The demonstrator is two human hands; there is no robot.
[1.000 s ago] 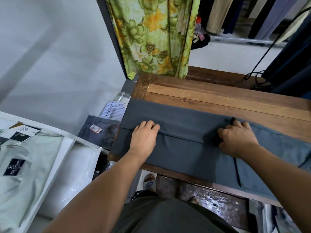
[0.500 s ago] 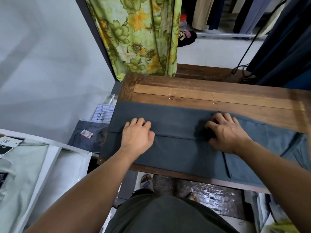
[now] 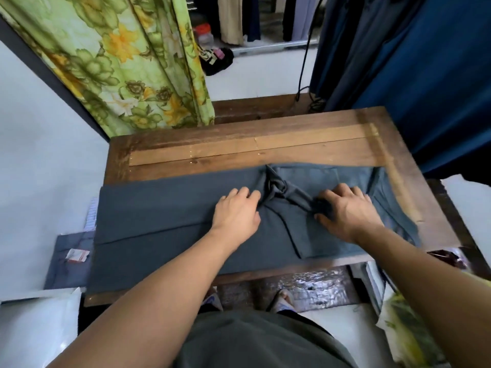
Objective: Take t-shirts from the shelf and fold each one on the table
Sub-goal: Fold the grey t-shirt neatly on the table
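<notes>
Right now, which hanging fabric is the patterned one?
The floral curtain at the table's far left corner: green with yellow flowers. The dark blue cloth at the right is plain.
</notes>
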